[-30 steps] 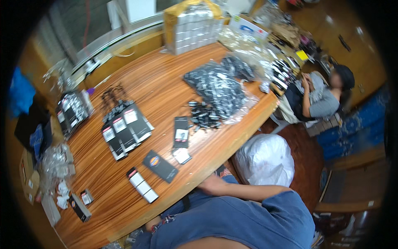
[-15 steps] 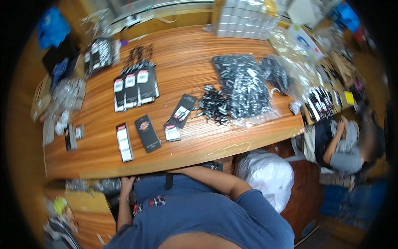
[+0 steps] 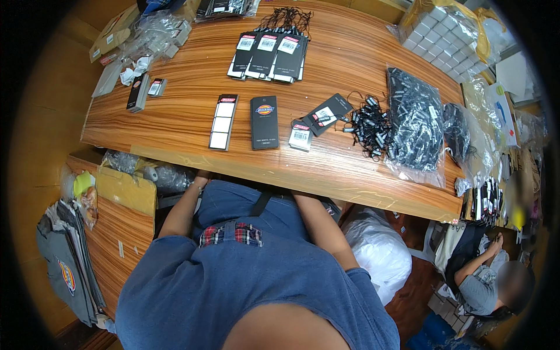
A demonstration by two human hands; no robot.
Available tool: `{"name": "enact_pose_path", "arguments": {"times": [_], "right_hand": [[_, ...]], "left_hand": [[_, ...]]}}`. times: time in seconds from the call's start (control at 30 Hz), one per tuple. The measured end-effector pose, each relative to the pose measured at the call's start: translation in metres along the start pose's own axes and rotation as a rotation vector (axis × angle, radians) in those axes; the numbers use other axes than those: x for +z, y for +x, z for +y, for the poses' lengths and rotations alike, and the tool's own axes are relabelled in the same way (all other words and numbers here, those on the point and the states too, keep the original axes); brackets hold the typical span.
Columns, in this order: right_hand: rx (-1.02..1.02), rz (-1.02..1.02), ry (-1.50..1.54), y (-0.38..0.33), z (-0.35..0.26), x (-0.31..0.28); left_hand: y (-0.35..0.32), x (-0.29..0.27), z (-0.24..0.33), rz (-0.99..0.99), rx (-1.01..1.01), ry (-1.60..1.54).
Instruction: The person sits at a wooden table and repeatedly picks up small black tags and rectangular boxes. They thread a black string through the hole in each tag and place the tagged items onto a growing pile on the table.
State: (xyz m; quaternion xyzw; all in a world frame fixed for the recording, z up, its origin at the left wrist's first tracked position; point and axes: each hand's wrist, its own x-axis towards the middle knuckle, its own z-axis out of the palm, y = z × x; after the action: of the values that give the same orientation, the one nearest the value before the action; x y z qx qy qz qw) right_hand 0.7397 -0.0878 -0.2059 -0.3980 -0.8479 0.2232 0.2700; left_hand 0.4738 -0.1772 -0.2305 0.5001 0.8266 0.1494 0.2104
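Both my forearms reach forward over a blue denim garment (image 3: pixel 245 274) with a plaid patch, which lies on my lap. My left hand (image 3: pixel 202 175) shows only as a sliver at the underside of the wooden table (image 3: pixel 175 125), so its grip is hidden. My right hand is entirely under the table edge, out of sight. On the table just above lie a black hang tag (image 3: pixel 264 121), a black strip of white labels (image 3: pixel 223 121) and two tags with barcode stickers (image 3: pixel 301 135).
A tangle of black strings (image 3: pixel 370 122) and a clear bag of black pieces (image 3: pixel 415 125) lie to the right. A row of tags (image 3: pixel 268 55) lies farther back. A white plastic bag (image 3: pixel 379 251) sits on the floor, and another person (image 3: pixel 484 280) sits at lower right. A cardboard box (image 3: pixel 125 189) is at my left.
The view has swung so the table now lies across the top. My right arm, earlier laid across my lap, now points under the table edge. Nothing on the table has moved.
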Motion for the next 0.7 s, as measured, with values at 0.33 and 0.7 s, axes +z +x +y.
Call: {"name": "enact_pose_path", "arguments": {"times": [0.33, 0.7], "right_hand": [[-0.038, -0.16, 0.066, -0.03, 0.001, -0.018], [0.596, 0.02, -0.2, -0.172, 0.07, -0.097]], "left_hand": [[0.019, -0.009, 0.015, -0.08, 0.087, 0.095], [-0.003, -0.028, 0.038, -0.202, 0.256, 0.262]]}}
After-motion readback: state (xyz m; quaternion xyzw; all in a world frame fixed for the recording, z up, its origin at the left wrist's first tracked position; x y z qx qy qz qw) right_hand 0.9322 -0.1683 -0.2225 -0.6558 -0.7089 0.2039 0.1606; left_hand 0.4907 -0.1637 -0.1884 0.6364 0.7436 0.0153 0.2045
